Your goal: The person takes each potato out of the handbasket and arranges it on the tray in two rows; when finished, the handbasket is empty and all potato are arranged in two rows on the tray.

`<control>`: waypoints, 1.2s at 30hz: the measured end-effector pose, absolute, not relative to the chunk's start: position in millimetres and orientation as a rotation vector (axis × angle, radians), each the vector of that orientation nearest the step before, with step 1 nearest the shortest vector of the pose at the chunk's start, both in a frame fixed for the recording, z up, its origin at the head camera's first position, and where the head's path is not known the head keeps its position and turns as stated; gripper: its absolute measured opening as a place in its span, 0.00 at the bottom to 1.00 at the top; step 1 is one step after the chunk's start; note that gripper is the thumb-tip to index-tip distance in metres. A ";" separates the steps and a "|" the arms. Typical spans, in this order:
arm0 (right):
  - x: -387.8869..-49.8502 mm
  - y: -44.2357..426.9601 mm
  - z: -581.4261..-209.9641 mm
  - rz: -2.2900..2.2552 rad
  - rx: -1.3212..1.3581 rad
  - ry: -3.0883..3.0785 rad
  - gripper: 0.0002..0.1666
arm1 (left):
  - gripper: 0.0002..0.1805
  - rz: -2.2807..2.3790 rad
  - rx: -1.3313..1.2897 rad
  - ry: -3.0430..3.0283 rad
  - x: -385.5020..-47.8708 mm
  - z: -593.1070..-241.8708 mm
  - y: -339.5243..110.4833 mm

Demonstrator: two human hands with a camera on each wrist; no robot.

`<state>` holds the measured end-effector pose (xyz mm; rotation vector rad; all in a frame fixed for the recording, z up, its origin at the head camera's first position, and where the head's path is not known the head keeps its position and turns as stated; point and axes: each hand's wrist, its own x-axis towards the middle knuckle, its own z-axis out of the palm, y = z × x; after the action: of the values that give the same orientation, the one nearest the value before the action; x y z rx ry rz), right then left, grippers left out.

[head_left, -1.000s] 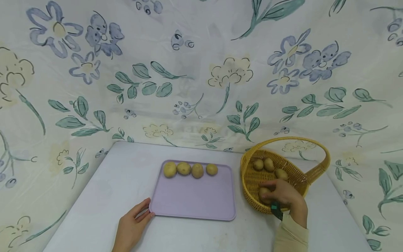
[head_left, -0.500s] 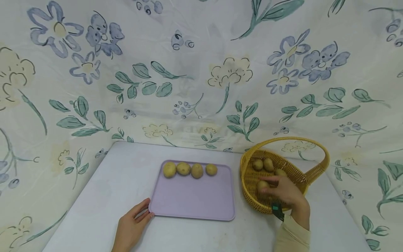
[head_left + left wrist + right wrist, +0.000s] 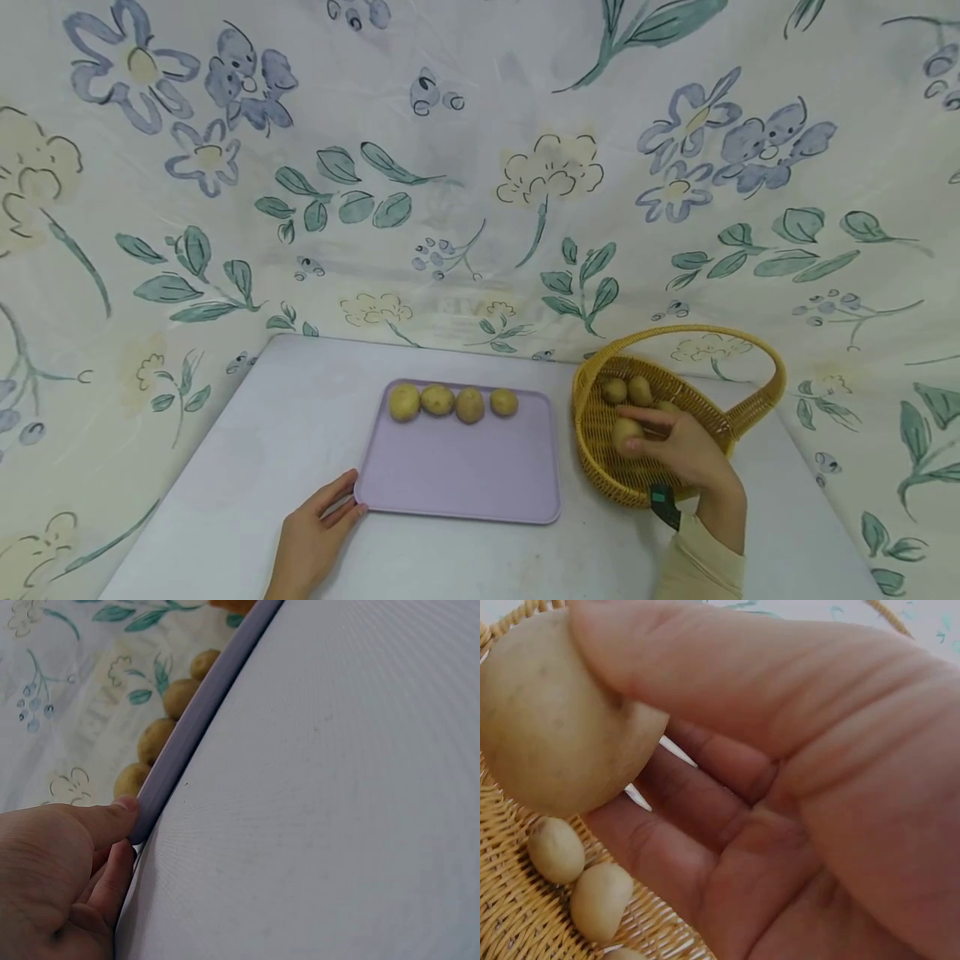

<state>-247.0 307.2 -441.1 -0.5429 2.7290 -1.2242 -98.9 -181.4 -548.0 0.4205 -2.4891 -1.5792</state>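
Over the wicker basket (image 3: pixel 596 467), my right hand (image 3: pixel 686 450) pinches a potato (image 3: pixel 627 437) between thumb and fingers; the right wrist view shows this potato (image 3: pixel 555 712) large, held above the basket's woven floor. Two small potatoes (image 3: pixel 615 391) (image 3: pixel 640 390) lie at the basket's back, and another is partly hidden behind my hand. My left hand (image 3: pixel 315 533) holds the front left corner of the lilac tray (image 3: pixel 465 475); in the left wrist view the thumb lies on its rim (image 3: pixel 187 735). Several potatoes (image 3: pixel 470 405) stand in a row along the tray's back edge.
The basket's tall handle (image 3: pixel 697 331) arches over its back right side. White table surface (image 3: pixel 300 417) extends left of the tray and in front of it. A floral cloth (image 3: pixel 465 208) hangs behind the table and at both sides.
My right hand has risen slightly inside the basket and shifted a little back, with the potato in its fingers. The left hand and tray have stayed in place.
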 end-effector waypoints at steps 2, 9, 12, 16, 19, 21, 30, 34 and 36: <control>-245.8 306.4 -439.7 -1.271 -0.559 2.710 0.30 | 0.31 -1.577 0.421 -2.491 -99.0 -547.9 -181.5; -239.7 296.0 -428.3 -1.334 -0.654 2.682 0.29 | 0.30 -1.562 0.392 -2.473 -98.9 -546.6 -181.0; -238.8 289.8 -424.9 -1.376 -0.713 2.642 0.29 | 0.30 -1.553 0.387 -2.477 -98.8 -546.5 -181.0; -239.4 281.1 -423.4 -1.434 -0.775 2.581 0.29 | 0.30 -1.562 0.394 -2.480 -99.3 -547.7 -181.1; -238.5 273.7 -421.6 -1.436 -0.818 2.582 0.28 | 0.30 -1.564 0.407 -2.488 -99.4 -548.2 -181.1; -236.7 268.7 -419.5 -1.415 -0.824 2.623 0.27 | 0.30 -1.571 0.413 -2.489 -99.4 -548.2 -181.0; -230.0 250.7 -412.0 -1.316 -0.727 2.679 0.29 | 0.30 -1.554 0.411 -2.498 -100.3 -549.0 -181.3; -232.5 243.6 -413.1 -1.377 -0.826 2.582 0.30 | 0.29 -1.536 0.415 -2.516 -100.0 -549.2 -182.2; -233.7 240.3 -414.1 -1.411 -0.862 2.540 0.30 | 0.29 -1.536 0.415 -2.520 -99.7 -549.4 -182.3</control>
<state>-233.7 240.3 -414.1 -0.8621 2.5395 -1.4109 -99.7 -182.3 -549.4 0.4152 -2.5200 -1.5362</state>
